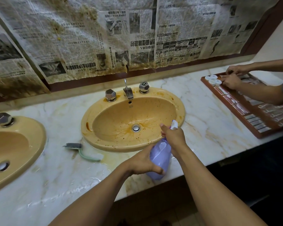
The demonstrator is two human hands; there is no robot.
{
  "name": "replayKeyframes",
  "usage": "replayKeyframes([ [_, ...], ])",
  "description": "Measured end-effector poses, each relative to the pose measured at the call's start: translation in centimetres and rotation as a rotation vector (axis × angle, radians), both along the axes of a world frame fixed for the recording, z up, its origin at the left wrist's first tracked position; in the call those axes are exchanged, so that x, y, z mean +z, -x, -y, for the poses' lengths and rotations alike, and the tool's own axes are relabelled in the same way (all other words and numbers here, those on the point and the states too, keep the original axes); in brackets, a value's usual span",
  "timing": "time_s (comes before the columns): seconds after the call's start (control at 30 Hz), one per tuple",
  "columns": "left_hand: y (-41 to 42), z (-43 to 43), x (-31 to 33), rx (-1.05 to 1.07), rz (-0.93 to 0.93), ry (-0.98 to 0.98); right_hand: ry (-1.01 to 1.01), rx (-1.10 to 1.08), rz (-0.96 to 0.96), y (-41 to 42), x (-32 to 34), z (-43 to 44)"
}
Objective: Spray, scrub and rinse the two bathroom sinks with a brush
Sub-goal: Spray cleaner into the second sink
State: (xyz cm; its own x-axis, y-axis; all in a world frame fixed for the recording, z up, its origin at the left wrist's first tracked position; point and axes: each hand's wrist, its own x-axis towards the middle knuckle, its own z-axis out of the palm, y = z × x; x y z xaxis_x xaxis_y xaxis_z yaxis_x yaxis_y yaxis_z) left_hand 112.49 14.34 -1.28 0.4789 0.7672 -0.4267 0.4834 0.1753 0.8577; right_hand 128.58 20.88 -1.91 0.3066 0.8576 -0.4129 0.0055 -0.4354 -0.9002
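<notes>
A tan oval sink streaked with brown stains sits in the marble counter, with a chrome tap at its back. A second tan sink lies at the left edge. Over the near rim of the stained sink I hold a lilac spray bottle. My left hand cups the bottle's body from the left. My right hand grips its neck and white trigger head, which points at the basin. A scrub brush with a green handle and grey bristles lies on the counter between the sinks.
Stained newspaper covers the wall behind the counter. At the right, another person's hands handle small items in a wooden tray holding white caps and packets. The counter's front edge runs diagonally below my arms.
</notes>
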Motion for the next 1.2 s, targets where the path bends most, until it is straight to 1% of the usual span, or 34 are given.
replayKeyframes([
  [0.17, 0.9, -0.6, -0.4, 0.021, -0.048, 0.035, 0.038, 0.000, 0.015, 1.2, -0.1, -1.1],
  [0.27, 1.4, -0.9, -0.5, 0.027, -0.083, 0.025, 0.095, -0.042, 0.051, 2.0, -0.4, -1.7],
  [0.33, 1.6, -1.2, -0.6, 0.018, -0.106, 0.018, 0.099, -0.064, 0.046, 2.3, -0.8, -1.9],
  [0.4, 1.6, -1.5, -0.6, 0.018, -0.125, 0.014, 0.064, -0.024, 0.004, 2.2, -1.1, -2.0],
  [0.5, 0.9, -1.9, -0.3, 0.037, -0.137, 0.020, -0.008, 0.061, -0.130, 1.4, -1.0, -2.4],
  [0.57, 0.2, -2.2, -0.1, 0.054, -0.134, 0.021, -0.021, 0.087, -0.142, 0.9, -0.8, -2.9],
  [0.7, -1.8, -2.5, -0.1, 0.096, -0.149, 0.018, 0.032, 0.019, -0.062, -0.4, -0.8, -4.0],
  [0.77, -3.1, -2.6, -0.1, 0.123, -0.160, 0.022, 0.066, 0.019, 0.036, -1.3, -0.7, -4.4],
  [0.87, -5.4, -2.4, -0.1, 0.184, -0.121, 0.049, 0.043, 0.130, 0.123, -2.8, -0.4, -5.0],
  [0.97, -7.5, -1.9, -0.3, 0.268, -0.061, 0.094, 0.039, 0.272, 0.095, -4.0, 0.3, -5.4],
  [1.03, -9.1, -1.6, -0.4, 0.308, -0.014, 0.114, 0.058, 0.335, 0.115, -5.1, 0.8, -5.4],
  [1.2, -12.4, -1.4, -1.1, 0.306, 0.048, 0.079, 0.035, 0.378, 0.311, -6.9, 0.7, -5.3],
])
